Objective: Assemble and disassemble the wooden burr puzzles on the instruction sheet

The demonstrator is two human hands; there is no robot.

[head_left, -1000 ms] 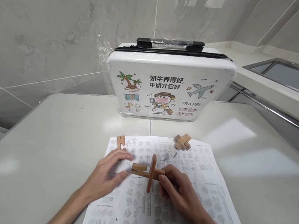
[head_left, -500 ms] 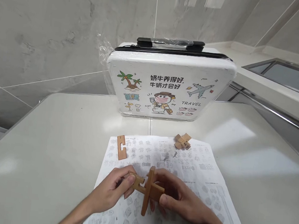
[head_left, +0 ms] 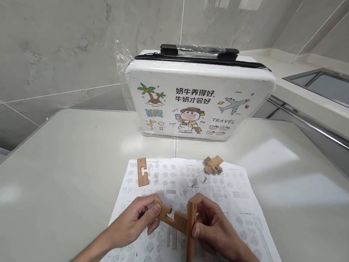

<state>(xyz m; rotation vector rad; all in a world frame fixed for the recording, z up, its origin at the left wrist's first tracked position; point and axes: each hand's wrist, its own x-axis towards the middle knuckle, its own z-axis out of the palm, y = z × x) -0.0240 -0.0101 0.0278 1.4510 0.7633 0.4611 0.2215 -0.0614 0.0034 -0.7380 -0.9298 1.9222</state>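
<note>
My left hand (head_left: 139, 218) pinches the left end of a notched wooden puzzle piece (head_left: 181, 221), which lies roughly level above the paper. Its C-shaped cutout shows between my hands. A second wooden puzzle piece (head_left: 189, 248), marked near its top, stands crosswise at the first piece's right end. My right hand (head_left: 214, 229) is closed on this crosswise piece, thumb at its side. The two pieces meet there; how deeply they interlock is hidden. A third notched piece (head_left: 142, 178) lies flat on the printed paper (head_left: 211, 258), beyond my left hand.
An assembled wooden burr puzzle (head_left: 213, 165) sits at the paper's far edge. Behind it, a white cartoon-printed case (head_left: 167, 74) in clear plastic wrap stands on the pale table (head_left: 65, 170). A grey wall (head_left: 63, 34) rises beyond.
My right hand has shifted the crosswise piece rightward along the other piece, from near its cutout to its right end. My left hand has barely moved, still pinching.
</note>
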